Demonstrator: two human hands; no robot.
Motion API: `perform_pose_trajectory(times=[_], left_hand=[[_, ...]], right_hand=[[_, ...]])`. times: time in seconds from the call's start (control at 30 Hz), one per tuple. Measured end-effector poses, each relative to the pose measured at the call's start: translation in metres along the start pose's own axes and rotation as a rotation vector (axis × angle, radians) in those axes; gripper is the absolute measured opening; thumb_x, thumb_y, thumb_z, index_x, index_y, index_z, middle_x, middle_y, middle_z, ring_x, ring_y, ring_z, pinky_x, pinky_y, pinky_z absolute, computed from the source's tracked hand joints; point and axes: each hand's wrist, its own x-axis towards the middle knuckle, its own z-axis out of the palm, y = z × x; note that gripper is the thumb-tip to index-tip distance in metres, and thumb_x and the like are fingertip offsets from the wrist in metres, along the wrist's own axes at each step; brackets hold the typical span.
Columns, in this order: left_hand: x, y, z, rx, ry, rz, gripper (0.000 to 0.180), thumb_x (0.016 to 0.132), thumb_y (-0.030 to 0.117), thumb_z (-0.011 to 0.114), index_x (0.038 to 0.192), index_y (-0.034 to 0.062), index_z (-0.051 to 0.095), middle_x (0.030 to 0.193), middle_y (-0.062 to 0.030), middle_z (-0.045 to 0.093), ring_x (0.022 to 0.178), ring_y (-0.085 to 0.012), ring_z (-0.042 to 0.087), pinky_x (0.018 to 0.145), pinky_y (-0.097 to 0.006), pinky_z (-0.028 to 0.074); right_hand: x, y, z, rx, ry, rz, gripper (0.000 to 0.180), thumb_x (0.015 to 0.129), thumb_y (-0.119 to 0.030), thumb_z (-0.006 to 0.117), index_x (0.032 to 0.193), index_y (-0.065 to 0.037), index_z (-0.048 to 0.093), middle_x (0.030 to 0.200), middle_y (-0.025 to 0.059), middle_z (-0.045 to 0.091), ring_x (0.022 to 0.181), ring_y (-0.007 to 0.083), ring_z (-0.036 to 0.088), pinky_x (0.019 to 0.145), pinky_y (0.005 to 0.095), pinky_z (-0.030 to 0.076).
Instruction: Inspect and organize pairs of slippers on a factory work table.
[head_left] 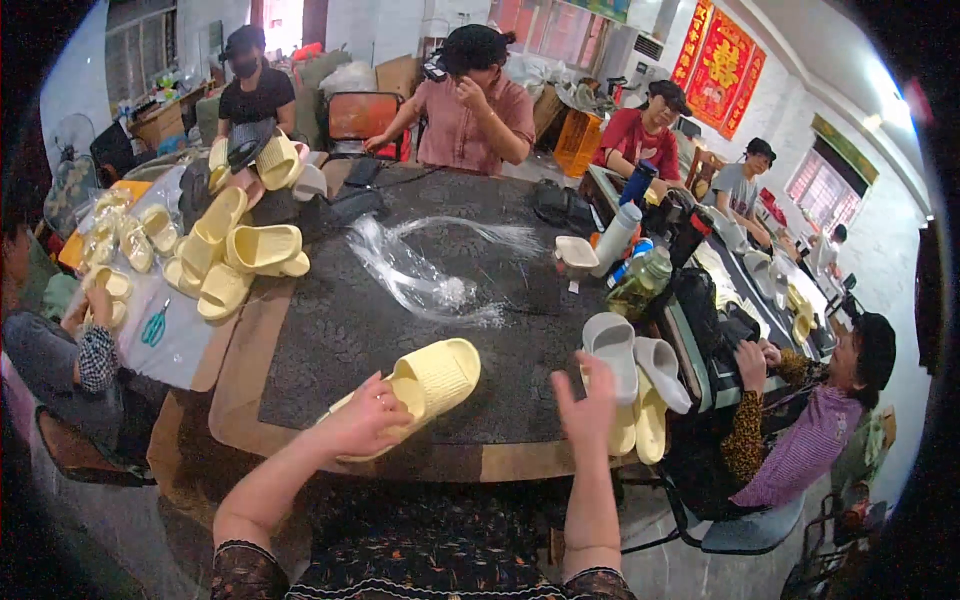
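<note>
1. Left hand (368, 418): grasping yellow slipper (437, 383), located nearside of the clear strand bundle (455, 292).
2. Right hand (588, 410): fingers spread wide, at grey slippers (611, 352), right of the bundle; contact cannot be determined.

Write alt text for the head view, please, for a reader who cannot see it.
The wearer's left hand is on a pale yellow ribbed slipper at a dark patterned table; the open right hand is beside grey and yellow slippers. Clear plastic strands lie mid-table; other people are nearby.
</note>
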Motion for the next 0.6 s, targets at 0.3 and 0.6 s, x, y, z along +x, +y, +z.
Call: perform_pose_trajectory(times=[0.3, 0.6], left_hand=[[0.005, 0.046, 0.031, 0.256, 0.455, -0.582, 0.068, 0.075, 0.036, 0.073, 0.132, 0.0096, 0.046, 0.123, -0.0240, 0.046, 0.118, -0.0415, 0.041, 0.102, -0.056, 0.029], [0.013, 0.043, 0.046, 0.211, 0.502, -0.667, 0.062, 0.075, 0.036, 0.067, 0.128, 0.0088, 0.051, 0.119, -0.0203, 0.049, 0.113, -0.0390, 0.045, 0.100, -0.056, 0.030]], right_hand=[[-0.042, -0.096, 0.092, 0.003, -0.378, -0.181, 0.065, 0.073, -0.040, 0.074, 0.124, -0.008, 0.052, 0.127, 0.0161, 0.048, 0.116, 0.0344, 0.044, 0.096, 0.0463, 0.037], [-0.052, -0.080, 0.100, -0.007, -0.257, -0.115, 0.055, 0.068, -0.019, 0.067, 0.122, -0.016, 0.054, 0.125, 0.0108, 0.049, 0.116, 0.0314, 0.044, 0.094, 0.0456, 0.037]])
